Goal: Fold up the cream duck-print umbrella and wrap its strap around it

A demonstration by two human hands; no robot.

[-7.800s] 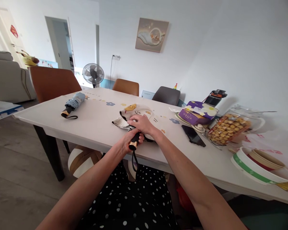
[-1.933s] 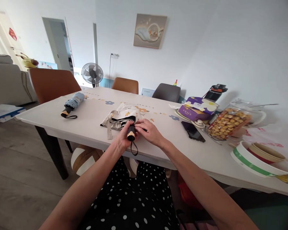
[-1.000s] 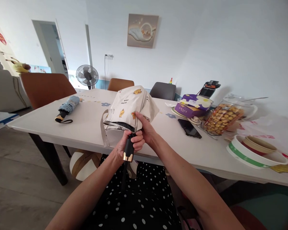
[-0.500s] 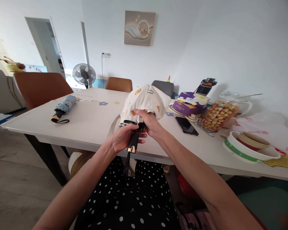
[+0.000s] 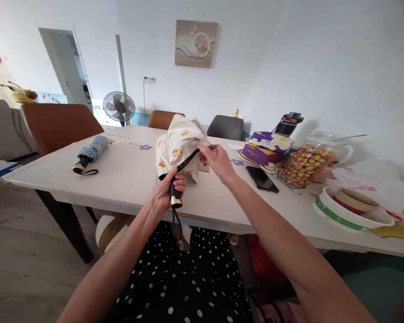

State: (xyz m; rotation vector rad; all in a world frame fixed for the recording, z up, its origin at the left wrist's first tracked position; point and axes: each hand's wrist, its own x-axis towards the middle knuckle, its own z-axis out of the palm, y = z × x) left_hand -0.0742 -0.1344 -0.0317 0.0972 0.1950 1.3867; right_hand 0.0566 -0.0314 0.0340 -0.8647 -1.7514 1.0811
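A cream umbrella point(image 5: 185, 137) with small yellow and orange prints is partly folded, its canopy loose and bunched above the table's front edge. My left hand point(image 5: 166, 190) is wrapped round its black handle, whose gold end and wrist strap hang below. At the canopy's right side, my right hand point(image 5: 217, 161) pinches the edge of the cloth, close to a black rib or strip running up from the handle. Over on the left of the table lies a blue folded umbrella point(image 5: 93, 148) with a black and gold handle.
On the white table point(image 5: 128, 179), a black phone point(image 5: 261, 178) lies to the right. Beyond it are a purple box point(image 5: 262, 152), a clear jug of round snacks point(image 5: 306, 161) and white bowls point(image 5: 343, 220). Chairs point(image 5: 62, 123) and a fan point(image 5: 119, 107) stand behind.
My right hand has moved from the handle top out to the canopy's right edge. The umbrella has shifted left and turned, and my left hand now grips the handle alone.
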